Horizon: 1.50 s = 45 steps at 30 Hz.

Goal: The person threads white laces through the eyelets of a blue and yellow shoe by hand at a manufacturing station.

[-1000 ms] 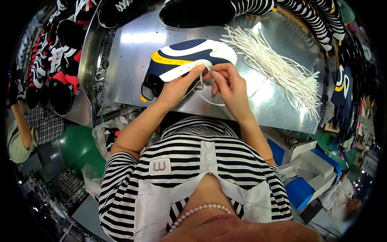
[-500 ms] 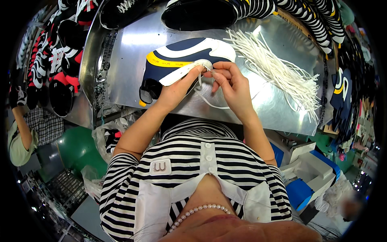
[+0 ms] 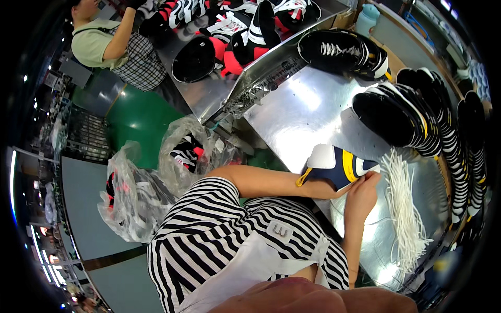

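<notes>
A navy, white and yellow shoe upper [image 3: 342, 165] is held over the metal bench, its yellow heel tab pointing left. My left hand [image 3: 338, 192] is closed on its near edge; most of its fingers are hidden behind the upper and my other hand. Right beside it, my right hand [image 3: 364, 194] is closed in a pinch at the upper's right end. A white shoelace runs there; the fingertips are partly covered. Just to the right lies a loose bundle of white shoelaces [image 3: 404, 214].
Rows of nested navy-striped shoe uppers [image 3: 394, 115] line the bench's far right side. A black shoe upper with white lacing [image 3: 334, 52] lies at the back. Black, red and white shoes [image 3: 229, 47] cover another metal table, where a co-worker [image 3: 117, 47] stands. Clear plastic bags [image 3: 138, 195] hold shoes at left.
The view has swung left, so the bench and my hands now appear farther right and more of the floor and the co-worker shows. Both hands remain together at the same upper, which has turned.
</notes>
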### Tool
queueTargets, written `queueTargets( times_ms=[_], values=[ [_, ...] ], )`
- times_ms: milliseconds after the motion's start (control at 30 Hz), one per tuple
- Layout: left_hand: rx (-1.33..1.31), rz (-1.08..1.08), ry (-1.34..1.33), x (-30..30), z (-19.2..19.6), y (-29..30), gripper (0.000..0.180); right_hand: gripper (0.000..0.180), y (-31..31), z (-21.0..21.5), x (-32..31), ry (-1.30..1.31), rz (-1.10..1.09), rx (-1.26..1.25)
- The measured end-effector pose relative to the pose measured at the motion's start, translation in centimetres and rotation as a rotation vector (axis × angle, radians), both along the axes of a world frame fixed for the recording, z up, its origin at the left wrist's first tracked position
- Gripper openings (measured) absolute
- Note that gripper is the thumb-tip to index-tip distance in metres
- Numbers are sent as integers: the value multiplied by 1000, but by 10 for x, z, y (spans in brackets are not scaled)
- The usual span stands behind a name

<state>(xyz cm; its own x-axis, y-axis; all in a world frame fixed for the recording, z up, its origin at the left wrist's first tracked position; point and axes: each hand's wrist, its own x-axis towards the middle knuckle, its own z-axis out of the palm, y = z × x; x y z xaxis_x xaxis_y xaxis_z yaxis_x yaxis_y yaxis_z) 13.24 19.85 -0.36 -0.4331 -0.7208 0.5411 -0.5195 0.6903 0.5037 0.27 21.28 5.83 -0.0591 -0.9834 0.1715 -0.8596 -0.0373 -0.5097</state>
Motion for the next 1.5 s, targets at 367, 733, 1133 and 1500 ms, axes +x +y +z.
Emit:
queueTargets(
  times_ms=[367, 733, 1133, 1500],
  values=[
    [1376, -36, 558, 24, 73, -36, 38, 49, -5, 18, -76, -387, -35, 27],
    [813, -306, 272, 37, 46, -68, 39, 45, -56, -38, -87, -911, -133, 222],
    [853, 94, 94, 35, 11, -83, 26, 35, -35, -14, -57, -745, -142, 218],
    [328, -96, -409, 33, 57, -54, 28, 21, -33, -45, -79, -998, -362, -52]
  ],
)
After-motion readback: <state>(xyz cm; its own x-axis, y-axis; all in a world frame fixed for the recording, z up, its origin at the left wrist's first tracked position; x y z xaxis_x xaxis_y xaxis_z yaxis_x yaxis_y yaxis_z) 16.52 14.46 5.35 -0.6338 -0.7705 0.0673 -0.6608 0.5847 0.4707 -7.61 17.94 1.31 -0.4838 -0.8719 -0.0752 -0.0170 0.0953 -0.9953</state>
